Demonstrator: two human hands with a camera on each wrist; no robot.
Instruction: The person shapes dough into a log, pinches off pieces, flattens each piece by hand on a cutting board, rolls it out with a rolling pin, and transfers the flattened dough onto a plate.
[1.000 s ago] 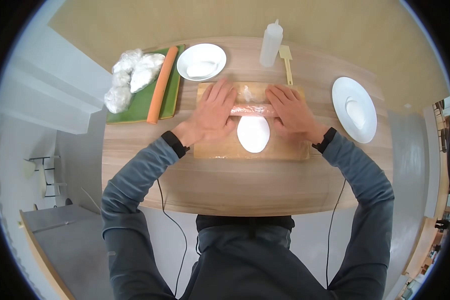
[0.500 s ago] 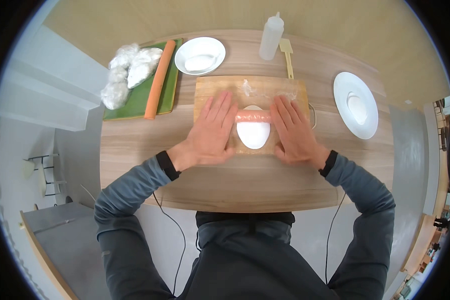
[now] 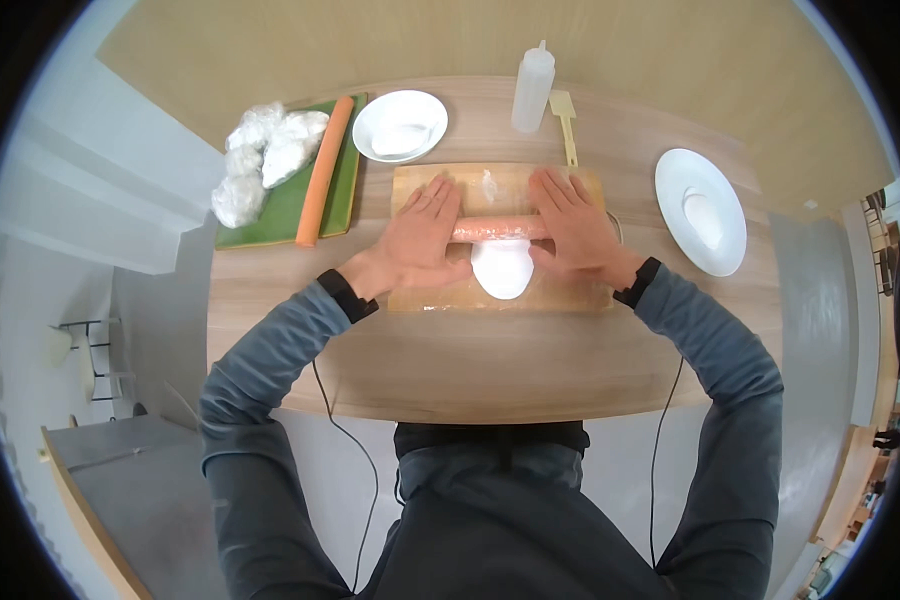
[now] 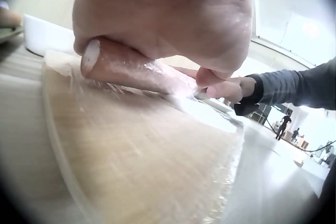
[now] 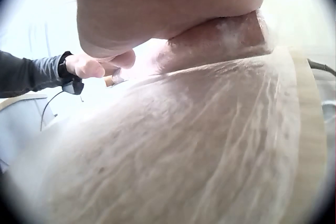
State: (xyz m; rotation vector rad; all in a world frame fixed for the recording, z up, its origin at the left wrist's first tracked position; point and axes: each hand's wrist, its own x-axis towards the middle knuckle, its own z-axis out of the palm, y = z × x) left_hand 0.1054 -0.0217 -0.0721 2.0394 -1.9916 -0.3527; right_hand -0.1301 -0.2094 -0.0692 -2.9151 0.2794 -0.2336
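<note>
A rolling pin [image 3: 500, 229] wrapped in clear film lies crosswise over the far part of a flat white dough round [image 3: 502, 272]. My left hand [image 3: 418, 240] rests on the pin's left part, fingers straight and pointing away from me. On its right part, my right hand [image 3: 580, 232] lies the same way. Both wrist views show the palms on top of the pin [image 4: 131, 69], with its ends showing beneath them. Under the dough is a wooden board [image 3: 430, 298] covered with clear film.
At the back left, a green tray [image 3: 346, 200] carries film-wrapped white lumps [image 3: 242, 198] and a long orange-brown roller [image 3: 325, 170]. A white bowl [image 3: 368, 107] stands beside it. Behind the board are a squeeze bottle [image 3: 533, 92] and a cream spatula [image 3: 563, 106]; a white plate [image 3: 675, 190] lies right.
Both hands rolled the pin toward me over the dough, then back away from me to near its far edge. My palms stayed on the pin.
</note>
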